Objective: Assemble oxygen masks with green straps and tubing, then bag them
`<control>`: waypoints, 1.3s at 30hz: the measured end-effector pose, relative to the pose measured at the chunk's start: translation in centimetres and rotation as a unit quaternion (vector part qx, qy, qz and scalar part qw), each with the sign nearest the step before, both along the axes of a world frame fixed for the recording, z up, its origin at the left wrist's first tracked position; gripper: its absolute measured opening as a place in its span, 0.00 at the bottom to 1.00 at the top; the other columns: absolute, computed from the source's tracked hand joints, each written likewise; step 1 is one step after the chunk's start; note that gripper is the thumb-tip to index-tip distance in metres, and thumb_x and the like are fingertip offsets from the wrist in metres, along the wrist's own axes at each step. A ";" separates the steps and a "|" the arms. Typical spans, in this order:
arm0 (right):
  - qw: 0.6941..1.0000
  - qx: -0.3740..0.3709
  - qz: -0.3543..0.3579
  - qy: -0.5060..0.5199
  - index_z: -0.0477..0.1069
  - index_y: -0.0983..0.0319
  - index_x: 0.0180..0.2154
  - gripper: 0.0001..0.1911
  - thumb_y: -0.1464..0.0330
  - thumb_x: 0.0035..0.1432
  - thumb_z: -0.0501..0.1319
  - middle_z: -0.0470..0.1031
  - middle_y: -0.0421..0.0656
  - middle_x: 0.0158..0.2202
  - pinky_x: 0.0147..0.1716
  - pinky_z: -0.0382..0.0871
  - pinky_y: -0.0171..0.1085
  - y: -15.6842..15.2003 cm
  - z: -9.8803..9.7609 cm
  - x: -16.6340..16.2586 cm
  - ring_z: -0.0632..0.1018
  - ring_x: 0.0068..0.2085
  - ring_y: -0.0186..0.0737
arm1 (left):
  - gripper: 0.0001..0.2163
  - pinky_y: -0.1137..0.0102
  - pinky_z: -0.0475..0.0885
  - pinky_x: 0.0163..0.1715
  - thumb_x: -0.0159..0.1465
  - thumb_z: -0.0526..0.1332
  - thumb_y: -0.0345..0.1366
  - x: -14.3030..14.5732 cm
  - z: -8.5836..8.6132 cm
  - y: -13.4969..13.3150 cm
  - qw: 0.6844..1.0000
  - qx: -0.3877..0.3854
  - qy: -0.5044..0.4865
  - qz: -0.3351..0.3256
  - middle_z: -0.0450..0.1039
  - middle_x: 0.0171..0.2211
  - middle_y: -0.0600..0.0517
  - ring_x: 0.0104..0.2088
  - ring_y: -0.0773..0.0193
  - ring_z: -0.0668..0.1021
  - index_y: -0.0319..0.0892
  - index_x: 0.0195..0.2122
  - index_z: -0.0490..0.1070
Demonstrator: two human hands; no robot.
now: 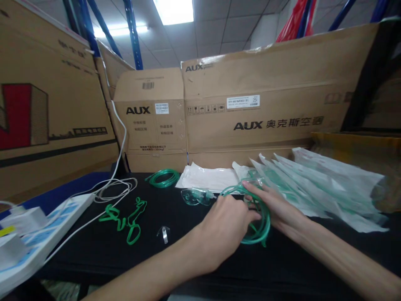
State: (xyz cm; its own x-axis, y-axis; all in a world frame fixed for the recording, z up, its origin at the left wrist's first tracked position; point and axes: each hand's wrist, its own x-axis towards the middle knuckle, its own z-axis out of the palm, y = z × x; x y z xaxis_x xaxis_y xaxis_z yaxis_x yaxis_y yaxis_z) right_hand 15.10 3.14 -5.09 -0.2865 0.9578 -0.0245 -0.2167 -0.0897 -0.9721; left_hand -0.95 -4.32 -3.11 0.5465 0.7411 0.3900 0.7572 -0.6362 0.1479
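Note:
A coil of clear green tubing (265,225) is held in front of me between both hands. My left hand (227,228) is closed on the near left side of the coil, fingers curled in. My right hand (269,200) grips the coil's upper right side, its thumb along the top. Just left of them lies a clear plastic mask (194,196) with a pale green fitting. Farther back rests a second green tubing coil (164,178). Green elastic straps (133,234) lie loose at left, with a small clear piece with a metal strip (164,235) nearby.
Several paper-and-film pouches (316,188) with green contents fan out at right. A white pouch (208,177) lies at the back. A white power strip (59,234) with plugs and a white cable (120,150) occupy the left. Cardboard sheets (275,75) wall off the black table.

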 end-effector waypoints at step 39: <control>0.989 0.071 0.083 -0.104 0.68 0.60 0.38 0.26 0.49 0.52 0.73 0.62 0.30 0.24 0.14 0.43 0.26 1.6 -0.6 0.6 0.54 0.17 0.22 | 0.15 0.58 0.79 0.45 0.71 0.62 0.41 -15.8 -0.3 14.4 0.819 -0.121 -0.491 0.272 0.75 0.51 0.45 0.46 0.56 0.80 0.39 0.55 0.71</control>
